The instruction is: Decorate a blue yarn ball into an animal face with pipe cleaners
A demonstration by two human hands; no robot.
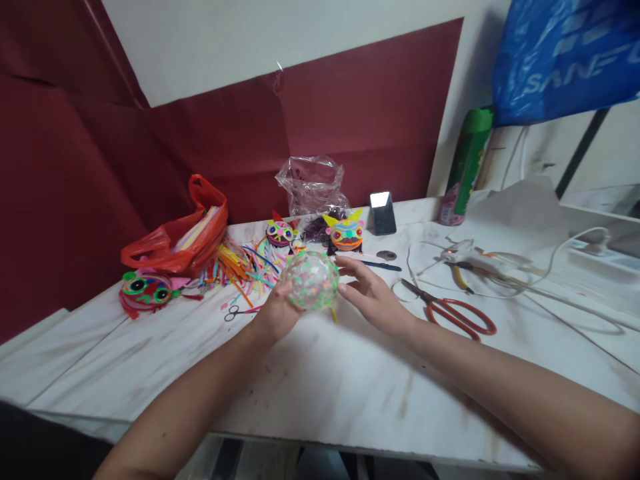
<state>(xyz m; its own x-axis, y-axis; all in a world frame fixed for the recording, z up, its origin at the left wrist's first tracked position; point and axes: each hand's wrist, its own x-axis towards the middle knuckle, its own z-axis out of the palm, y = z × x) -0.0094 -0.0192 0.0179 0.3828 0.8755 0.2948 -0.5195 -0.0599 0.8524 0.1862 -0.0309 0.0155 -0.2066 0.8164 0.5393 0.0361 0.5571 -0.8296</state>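
Observation:
Above the middle of the white marbled table, a clear round ball [313, 280] shows green and orange specks and is slightly blurred. My left hand [281, 312] is closed on its left and lower side. At the ball's right edge, my right hand [367, 292] has its fingers apart, with the fingertips next to the surface; I cannot tell whether they touch it. Behind the ball stand two colourful animal-face figures, one with yellow horns [346, 233] and one with red horns [281, 232]. Small scissors [237, 312] lie left of my left hand.
On the left are a red plastic bag [185, 237], a green-eyed figure [147, 290] and many coloured strips [237, 263]. Large orange-handled scissors [450, 310], pliers [461, 277], a glue gun [457, 252] and cords lie right. A phone [383, 213] and spray can [466, 167] stand behind.

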